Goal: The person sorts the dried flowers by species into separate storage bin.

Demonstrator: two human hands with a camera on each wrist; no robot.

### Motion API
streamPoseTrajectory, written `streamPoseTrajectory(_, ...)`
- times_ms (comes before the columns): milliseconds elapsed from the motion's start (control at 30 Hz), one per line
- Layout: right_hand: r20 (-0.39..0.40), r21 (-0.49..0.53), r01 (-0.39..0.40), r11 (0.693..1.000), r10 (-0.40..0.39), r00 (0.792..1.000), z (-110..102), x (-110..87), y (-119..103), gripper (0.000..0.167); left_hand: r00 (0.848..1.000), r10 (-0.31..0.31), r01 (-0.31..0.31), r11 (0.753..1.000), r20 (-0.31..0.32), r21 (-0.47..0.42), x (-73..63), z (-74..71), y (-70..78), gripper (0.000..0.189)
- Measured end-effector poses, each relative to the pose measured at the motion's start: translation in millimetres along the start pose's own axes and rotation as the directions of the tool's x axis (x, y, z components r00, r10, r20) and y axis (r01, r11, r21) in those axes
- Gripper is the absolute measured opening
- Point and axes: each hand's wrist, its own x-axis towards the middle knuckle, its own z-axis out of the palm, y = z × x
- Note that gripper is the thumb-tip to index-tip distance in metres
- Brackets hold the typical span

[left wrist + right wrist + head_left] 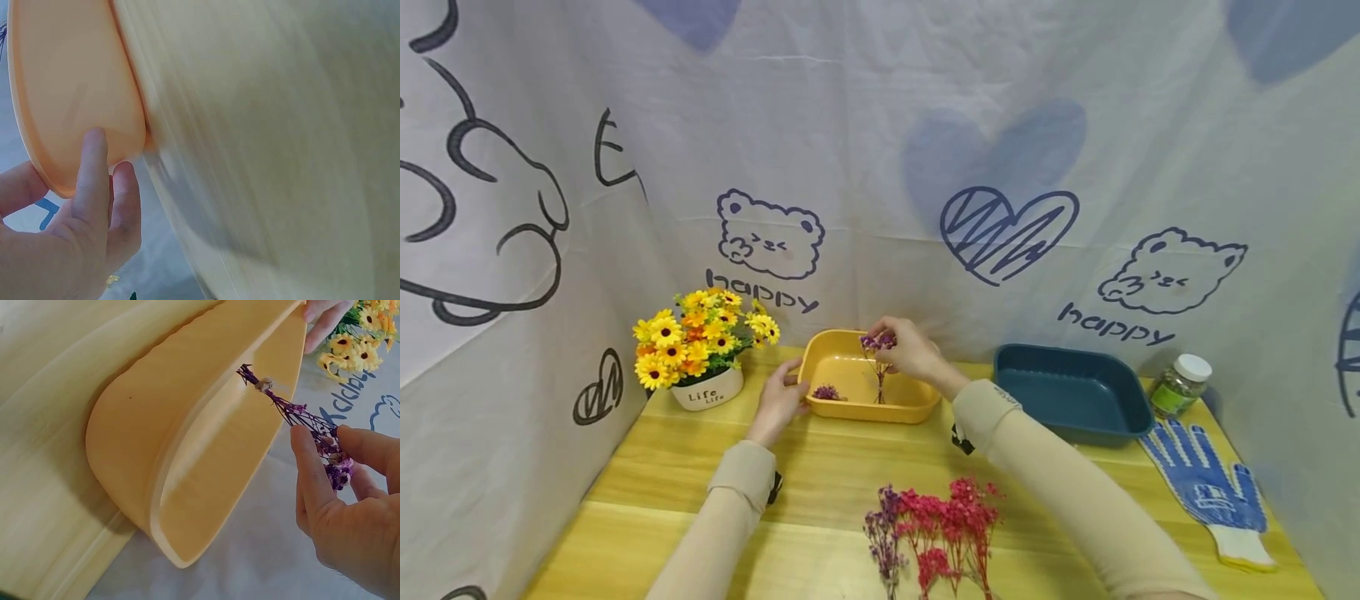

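A yellow tray [865, 411] stands on the table near the back curtain. My left hand [778, 402] holds its left end; in the left wrist view, the thumb is at the rim and the fingers [94, 169] lie against the outer wall. Above the tray, my right hand [910, 350] pinches a small bunch of purple dried flowers [322, 434] by its flower heads, stems pointing down into the tray. The stems are tied together near their ends. Another purple dried flower bunch [826, 392] lies inside the tray at the left, partly hidden by the front wall.
Pink dried flowers [951, 521] and purple ones [887, 533] lie at the table's front. Left stands a pot of yellow flowers [707, 390]. To the right are a dark blue tray [1075, 392], a lidded jar [1180, 386] and a blue-white glove [1210, 492].
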Motion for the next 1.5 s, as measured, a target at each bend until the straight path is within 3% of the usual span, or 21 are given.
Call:
streamPoseTrajectory(500, -0.013, -0.004, -0.006, 1.0, 0.006, 1.0, 21, 12.2, 0, 0.032, 1.0, 0.003, -0.003, 1.0, -0.002, 0.009, -1.8, -0.6, 0.3, 0.055)
streamPoseTrajectory(867, 0.005, -0.026, 0.04, 0.999, -0.04, 0.999, 22, 12.6, 2, 0.059, 1.0, 0.001, -0.001, 1.0, 0.002, 0.01, -1.9, 0.0, 1.2, 0.056)
streamPoseTrajectory(1233, 0.032, 0.028, 0.057, 0.998, -0.058, 0.998, 8, -0.2, -1, 0.059, 1.0, -0.003, 0.003, 1.0, 0.008, -0.002, -1.1, 1.6, -0.5, 0.056)
streamPoseTrajectory(1500, 0.048, 0.032, 0.05, 0.998, -0.052, 0.998, -8, -29.3, -12, 0.069, 1.0, -0.009, 0.009, 1.0, 0.01, -0.012, -0.8, 0.8, 0.1, 0.057)
